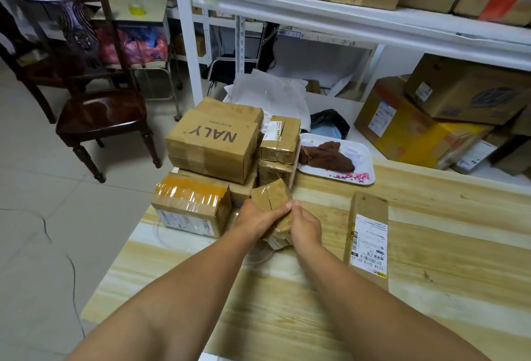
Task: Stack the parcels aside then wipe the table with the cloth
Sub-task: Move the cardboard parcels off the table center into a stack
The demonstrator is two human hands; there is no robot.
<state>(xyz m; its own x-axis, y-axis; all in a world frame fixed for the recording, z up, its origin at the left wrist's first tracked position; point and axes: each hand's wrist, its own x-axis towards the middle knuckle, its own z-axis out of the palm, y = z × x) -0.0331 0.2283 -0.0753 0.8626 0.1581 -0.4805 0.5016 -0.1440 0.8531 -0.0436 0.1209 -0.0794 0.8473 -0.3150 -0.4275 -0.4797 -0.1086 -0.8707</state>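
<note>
A small taped brown parcel (273, 199) is tilted above the wooden table (431, 245), gripped from both sides by my left hand (255, 221) and my right hand (306, 225). Just behind it stands a pile of parcels at the table's left end: a large box printed NALY (214, 139), a tape-wrapped box (191, 205) and two small stacked boxes (280, 138). A flat labelled parcel (367, 237) lies alone to the right. A brown cloth (327, 156) lies on a white tray (365, 171) at the back.
A dark wooden chair (100, 119) stands on the tiled floor left of the table. White shelving (359, 24) loaded with cartons rises behind. More cartons (408, 131) sit at the back right. White and black plastic bags (273, 96) lie behind the pile.
</note>
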